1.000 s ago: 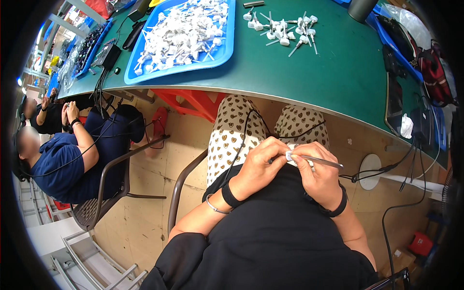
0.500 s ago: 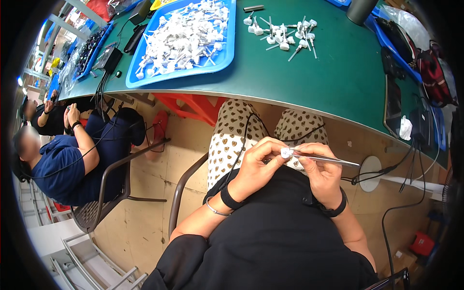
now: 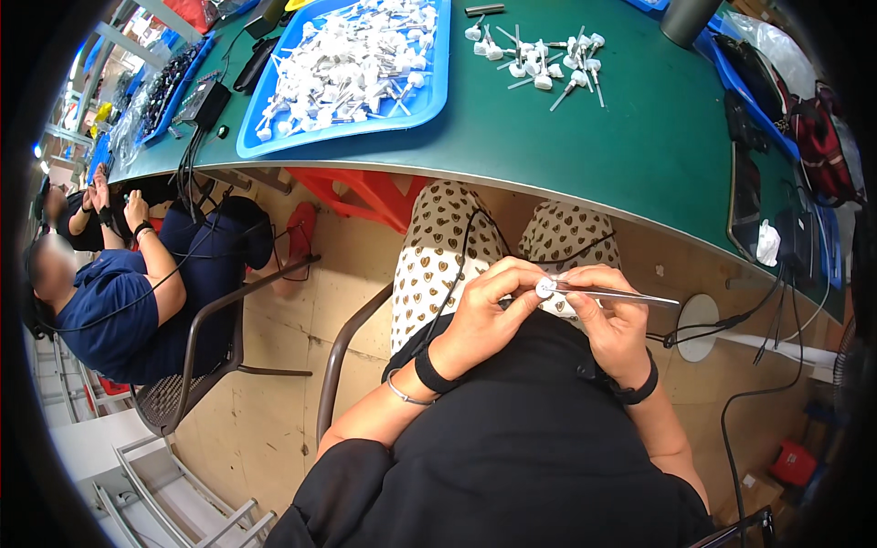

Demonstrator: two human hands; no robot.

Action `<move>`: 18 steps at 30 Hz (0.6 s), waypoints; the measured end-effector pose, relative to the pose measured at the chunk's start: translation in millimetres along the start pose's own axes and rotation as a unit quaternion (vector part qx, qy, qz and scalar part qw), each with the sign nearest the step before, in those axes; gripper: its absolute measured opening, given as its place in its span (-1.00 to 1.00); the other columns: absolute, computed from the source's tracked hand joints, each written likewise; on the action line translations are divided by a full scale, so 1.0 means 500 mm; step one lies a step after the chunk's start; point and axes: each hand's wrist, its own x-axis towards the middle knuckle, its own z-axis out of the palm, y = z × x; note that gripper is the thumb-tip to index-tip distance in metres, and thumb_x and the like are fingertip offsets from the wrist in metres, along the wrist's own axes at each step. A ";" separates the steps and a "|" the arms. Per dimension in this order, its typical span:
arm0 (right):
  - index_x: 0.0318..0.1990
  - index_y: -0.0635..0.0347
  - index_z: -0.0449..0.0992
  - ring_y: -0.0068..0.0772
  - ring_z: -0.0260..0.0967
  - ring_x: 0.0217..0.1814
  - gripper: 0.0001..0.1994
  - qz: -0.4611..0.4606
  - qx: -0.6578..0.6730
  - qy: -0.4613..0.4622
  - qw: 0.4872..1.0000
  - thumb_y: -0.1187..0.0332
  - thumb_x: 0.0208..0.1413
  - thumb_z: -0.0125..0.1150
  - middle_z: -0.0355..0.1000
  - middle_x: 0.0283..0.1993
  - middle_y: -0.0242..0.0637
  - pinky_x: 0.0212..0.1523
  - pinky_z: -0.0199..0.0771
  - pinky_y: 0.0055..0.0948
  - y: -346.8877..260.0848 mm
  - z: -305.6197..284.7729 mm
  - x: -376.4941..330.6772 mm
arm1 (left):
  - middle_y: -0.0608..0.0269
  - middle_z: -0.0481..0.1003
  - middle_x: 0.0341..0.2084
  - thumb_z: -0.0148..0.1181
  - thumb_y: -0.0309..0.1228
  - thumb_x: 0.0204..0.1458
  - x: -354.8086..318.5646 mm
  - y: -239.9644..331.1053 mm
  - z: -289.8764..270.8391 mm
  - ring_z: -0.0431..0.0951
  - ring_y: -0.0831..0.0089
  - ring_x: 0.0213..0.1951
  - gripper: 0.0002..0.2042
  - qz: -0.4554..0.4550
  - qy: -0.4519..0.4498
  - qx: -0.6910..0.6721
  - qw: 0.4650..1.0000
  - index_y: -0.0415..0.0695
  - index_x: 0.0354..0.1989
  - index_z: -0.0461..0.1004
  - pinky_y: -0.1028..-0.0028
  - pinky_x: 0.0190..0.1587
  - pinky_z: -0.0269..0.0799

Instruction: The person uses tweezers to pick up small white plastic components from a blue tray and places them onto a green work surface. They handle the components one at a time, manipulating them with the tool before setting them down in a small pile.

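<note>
Over my lap, my left hand [image 3: 493,306] pinches a small white plastic part [image 3: 545,289] with a round head. My right hand [image 3: 610,315] is closed on metal tweezers [image 3: 630,296], whose tip meets the white part and whose other end sticks out to the right. Both hands are nearly touching. The finer details of the part are too small to make out. On the green table beyond lies a loose group of similar white parts with thin clear tubes [image 3: 544,62]. To its left, a blue tray [image 3: 437,87] holds a large heap of them.
The green table's [image 3: 512,137] front edge runs past my knees. A short metal rod [image 3: 484,10], a dark cylinder [image 3: 683,20] and a phone [image 3: 744,196] lie on it. Cables [image 3: 731,324] hang at the right. At the left, a person in blue [image 3: 119,301] sits on a chair.
The tweezers and white part have shifted very slightly, with both hands keeping their grips. At the left, the seated people's hands have moved. The view has tilted a little.
</note>
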 end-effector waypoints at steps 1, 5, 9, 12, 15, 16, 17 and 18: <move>-0.09 0.33 0.57 -0.41 0.58 -0.15 -0.85 0.004 0.001 -0.003 1.000 0.48 0.25 0.31 0.60 -0.13 -0.16 -0.13 0.61 -0.45 0.000 0.000 0.000 | 0.17 0.60 -0.21 0.31 -0.57 0.16 0.000 -0.002 0.000 0.60 0.42 -0.20 -0.91 0.008 0.000 0.008 1.000 -0.25 -0.19 0.61 0.48 -0.20 0.55; -0.08 0.33 0.56 -0.46 0.57 -0.16 -0.85 0.061 0.053 0.008 0.997 0.46 0.28 0.29 0.60 -0.13 -0.19 -0.14 0.60 -0.48 0.005 0.001 -0.009 | 0.18 0.60 -0.21 0.31 -0.57 0.16 0.003 -0.001 0.000 0.60 0.42 -0.21 -0.91 0.020 -0.001 0.012 1.000 -0.25 -0.19 0.61 0.47 -0.21 0.54; -0.07 0.35 0.56 -0.47 0.57 -0.16 -0.85 0.047 0.045 0.004 0.998 0.45 0.30 0.27 0.60 -0.13 -0.20 -0.15 0.60 -0.50 0.010 -0.001 -0.007 | 0.18 0.61 -0.22 0.31 -0.55 0.17 0.002 0.000 0.001 0.60 0.42 -0.21 -0.92 0.005 0.000 0.001 1.000 -0.24 -0.19 0.62 0.47 -0.21 0.53; -0.07 0.37 0.55 -0.45 0.60 -0.15 -0.85 0.062 0.058 -0.002 0.996 0.46 0.31 0.25 0.60 -0.13 -0.18 -0.12 0.62 -0.49 0.011 -0.006 -0.006 | 0.18 0.61 -0.22 0.30 -0.54 0.18 0.003 0.000 0.001 0.60 0.42 -0.21 -0.92 0.000 -0.004 -0.004 1.000 -0.24 -0.19 0.62 0.48 -0.21 0.54; -0.07 0.39 0.53 -0.39 0.62 -0.10 -0.85 0.099 0.114 0.002 0.989 0.46 0.32 0.22 0.59 -0.13 -0.16 -0.06 0.66 -0.45 0.010 -0.004 -0.003 | 0.18 0.61 -0.22 0.29 -0.54 0.19 0.002 0.000 0.000 0.60 0.42 -0.21 -0.93 -0.006 -0.008 -0.010 1.000 -0.25 -0.20 0.62 0.48 -0.22 0.55; -0.07 0.40 0.53 -0.37 0.63 -0.09 -0.84 0.112 0.138 0.005 0.984 0.46 0.33 0.21 0.59 -0.12 -0.16 -0.04 0.67 -0.44 0.011 -0.003 -0.003 | 0.18 0.61 -0.22 0.29 -0.54 0.19 0.002 0.000 0.000 0.61 0.42 -0.21 -0.93 -0.009 -0.009 -0.011 1.000 -0.25 -0.20 0.62 0.48 -0.22 0.55; -0.06 0.40 0.52 -0.36 0.63 -0.08 -0.84 0.119 0.141 0.003 0.983 0.46 0.33 0.20 0.59 -0.12 -0.15 -0.02 0.68 -0.42 0.011 -0.004 -0.003 | 0.18 0.61 -0.22 0.29 -0.54 0.19 0.002 0.001 0.000 0.61 0.42 -0.22 -0.93 -0.008 -0.008 -0.011 1.000 -0.25 -0.20 0.62 0.48 -0.22 0.56; -0.06 0.40 0.51 -0.34 0.63 -0.07 -0.84 0.127 0.144 0.001 0.981 0.47 0.34 0.20 0.59 -0.12 -0.15 -0.01 0.68 -0.40 0.013 -0.007 -0.004 | 0.18 0.61 -0.22 0.29 -0.54 0.20 0.003 0.002 0.001 0.61 0.42 -0.22 -0.93 -0.007 -0.007 -0.011 1.000 -0.25 -0.19 0.62 0.48 -0.22 0.56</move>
